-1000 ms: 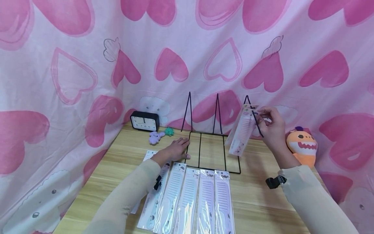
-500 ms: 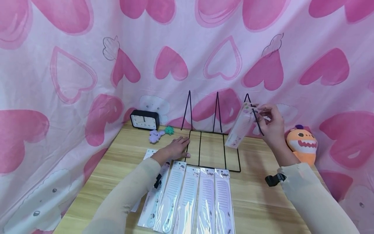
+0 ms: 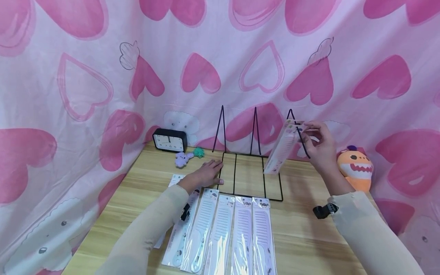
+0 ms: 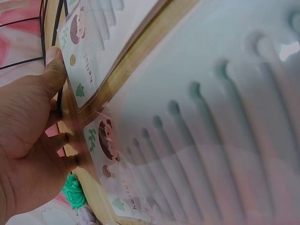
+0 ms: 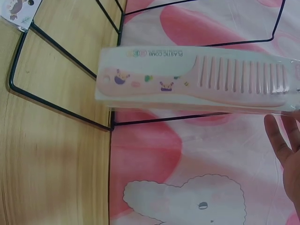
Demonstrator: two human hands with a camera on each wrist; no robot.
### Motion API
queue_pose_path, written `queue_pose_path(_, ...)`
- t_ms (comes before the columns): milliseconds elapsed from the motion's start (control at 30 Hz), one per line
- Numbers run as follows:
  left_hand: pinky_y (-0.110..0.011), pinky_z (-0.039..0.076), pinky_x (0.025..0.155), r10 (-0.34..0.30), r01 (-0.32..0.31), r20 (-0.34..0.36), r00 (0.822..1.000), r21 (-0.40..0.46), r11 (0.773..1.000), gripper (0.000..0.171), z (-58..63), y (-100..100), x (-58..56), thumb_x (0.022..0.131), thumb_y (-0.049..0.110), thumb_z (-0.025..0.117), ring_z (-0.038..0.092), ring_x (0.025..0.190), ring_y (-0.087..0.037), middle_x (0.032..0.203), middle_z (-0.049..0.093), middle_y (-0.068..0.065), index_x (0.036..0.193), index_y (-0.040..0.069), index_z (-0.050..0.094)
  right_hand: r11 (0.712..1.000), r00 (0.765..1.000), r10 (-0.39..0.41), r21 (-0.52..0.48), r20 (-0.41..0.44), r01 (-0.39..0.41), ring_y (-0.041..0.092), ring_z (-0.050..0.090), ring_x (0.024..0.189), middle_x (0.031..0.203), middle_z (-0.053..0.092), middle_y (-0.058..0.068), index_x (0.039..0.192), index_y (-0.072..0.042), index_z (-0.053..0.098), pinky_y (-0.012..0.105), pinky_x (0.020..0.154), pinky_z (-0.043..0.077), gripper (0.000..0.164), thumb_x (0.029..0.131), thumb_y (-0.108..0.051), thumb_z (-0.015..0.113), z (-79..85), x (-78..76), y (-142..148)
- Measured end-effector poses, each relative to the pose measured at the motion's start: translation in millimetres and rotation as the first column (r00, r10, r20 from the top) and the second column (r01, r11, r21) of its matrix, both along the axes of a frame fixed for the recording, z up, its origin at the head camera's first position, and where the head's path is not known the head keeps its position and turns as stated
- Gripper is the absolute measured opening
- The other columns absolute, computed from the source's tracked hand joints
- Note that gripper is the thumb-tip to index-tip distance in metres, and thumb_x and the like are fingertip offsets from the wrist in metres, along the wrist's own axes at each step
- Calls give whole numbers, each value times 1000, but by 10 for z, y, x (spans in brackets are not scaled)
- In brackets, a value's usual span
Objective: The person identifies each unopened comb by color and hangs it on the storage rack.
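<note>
My right hand point(image 3: 319, 145) holds a packaged pink comb point(image 3: 282, 149) by its top end, at the right upright of a black wire rack point(image 3: 235, 173). A second package edge shows close behind it in the head view. In the right wrist view the comb point(image 5: 239, 77) lies flat in its clear sleeve, with fingertips point(image 5: 274, 136) at its tooth end. My left hand point(image 3: 206, 173) rests on the rack's left base wire, thumb point(image 4: 55, 65) against the wire and fingers on the tabletop. Several packaged combs point(image 3: 243, 233) in blue and purple lie in a row before the rack.
A black clock point(image 3: 169, 140), a small purple toy point(image 3: 182, 159) and a green knobbly thing point(image 3: 198, 152) stand at the back left of the wooden table point(image 3: 306, 236). An orange plush point(image 3: 355, 168) sits at the right. A pink heart-print curtain point(image 3: 199, 34) hangs behind.
The held packaged comb has swung back and left, and now lines up with the package behind it. My right hand has shifted slightly; my left hand stays on the rack.
</note>
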State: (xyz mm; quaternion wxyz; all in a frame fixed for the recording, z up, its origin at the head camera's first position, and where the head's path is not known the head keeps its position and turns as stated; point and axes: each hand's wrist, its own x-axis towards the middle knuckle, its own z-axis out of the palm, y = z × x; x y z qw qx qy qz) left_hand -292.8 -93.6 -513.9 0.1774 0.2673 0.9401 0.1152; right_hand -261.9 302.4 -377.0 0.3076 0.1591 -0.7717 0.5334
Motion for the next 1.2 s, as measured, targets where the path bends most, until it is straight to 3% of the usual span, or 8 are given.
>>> queue_pose_path(167,-60,18,141,-10,10,-14,1000,-8,1000,85,-14,-4,-8,113,53,56,12,174,-39,187,17,-12,177,8,24,999,999,-30,23,20,30,4,71,105,118,68,-9,143,1,63,9,87,60,44,100,13,68,-34,39,57)
queue_pose_path(367,-61,18,141,-16,16,-21,1000,-12,1000,85,8,-1,-3,113,53,57,12,174,-41,187,18,-13,176,7,24,997,997,-49,54,66,45,4,71,105,124,71,9,148,-2,62,7,89,58,53,99,14,70,-110,111,136)
queue_pose_path(467,-61,18,141,-16,15,-19,1000,-9,1000,85,24,4,3,113,53,57,12,174,-41,187,17,-13,176,6,24,994,992,-70,91,104,60,0,69,103,126,71,18,147,-1,63,5,88,56,51,99,12,71,-177,154,176)
queue_pose_path(633,-60,18,141,-9,9,-16,1000,-12,1000,86,17,7,11,113,53,58,13,174,-40,187,18,-12,177,8,24,974,978,-115,214,173,77,-4,66,103,127,72,20,143,-4,68,2,89,53,44,101,0,77,-372,268,249)
queue_pose_path(767,-60,18,141,-7,7,-20,1000,-13,1000,85,2,-2,14,113,53,58,13,174,-39,186,19,-13,176,7,24,938,967,-98,347,235,11,-7,61,105,126,73,16,139,-6,71,2,91,52,33,107,-14,75,-574,392,295)
queue_pose_path(1033,-60,15,142,-1,2,-6,1000,4,1000,85,0,-2,11,113,52,58,11,174,-40,187,17,-13,177,7,23,862,963,-5,489,270,-133,8,70,96,109,77,7,131,-7,76,34,82,70,28,104,-13,79,-967,588,258)
queue_pose_path(1200,-62,15,141,7,-8,16,1000,39,999,87,-35,-11,-17,112,53,60,11,174,-40,186,18,-14,176,6,25,828,965,91,519,246,-210,12,72,91,105,77,8,123,-5,78,31,74,68,25,98,-5,82,-1129,712,168)
